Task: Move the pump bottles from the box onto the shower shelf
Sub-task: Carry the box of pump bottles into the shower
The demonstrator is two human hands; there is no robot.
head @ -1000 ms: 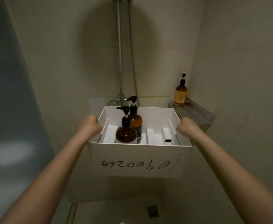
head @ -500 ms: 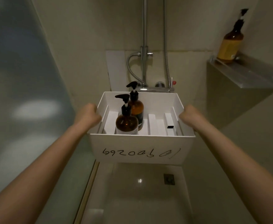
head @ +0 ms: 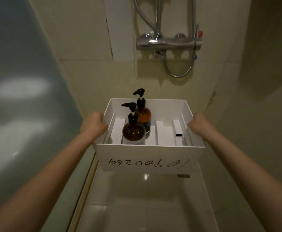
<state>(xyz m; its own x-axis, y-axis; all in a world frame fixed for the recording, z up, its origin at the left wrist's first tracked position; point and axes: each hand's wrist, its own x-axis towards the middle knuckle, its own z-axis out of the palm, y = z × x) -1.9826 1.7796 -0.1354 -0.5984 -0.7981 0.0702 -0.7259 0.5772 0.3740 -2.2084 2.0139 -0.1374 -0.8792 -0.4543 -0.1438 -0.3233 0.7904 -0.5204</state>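
Note:
I hold a white box (head: 150, 158) with handwritten digits on its near wall, out in front of me above the shower floor. My left hand (head: 93, 125) grips its left wall and my right hand (head: 199, 125) grips its right wall. Two amber pump bottles with black pumps stand upright in the box's left half: a round one (head: 133, 131) nearer me and a taller one (head: 143, 115) right behind it. White ridged inserts fill the box's right half. The shower shelf is out of view.
A chrome shower mixer (head: 168, 42) with hose loop hangs on the tiled wall above the box. A frosted glass panel (head: 20, 97) stands at left, a plain wall at right. Glossy floor tiles (head: 145, 203) and a drain (head: 183, 176) lie below the box.
The view has tilted downward and the box has dropped lower. The shelf with the third amber bottle at upper right has left the frame. Both hands keep their grip on the box.

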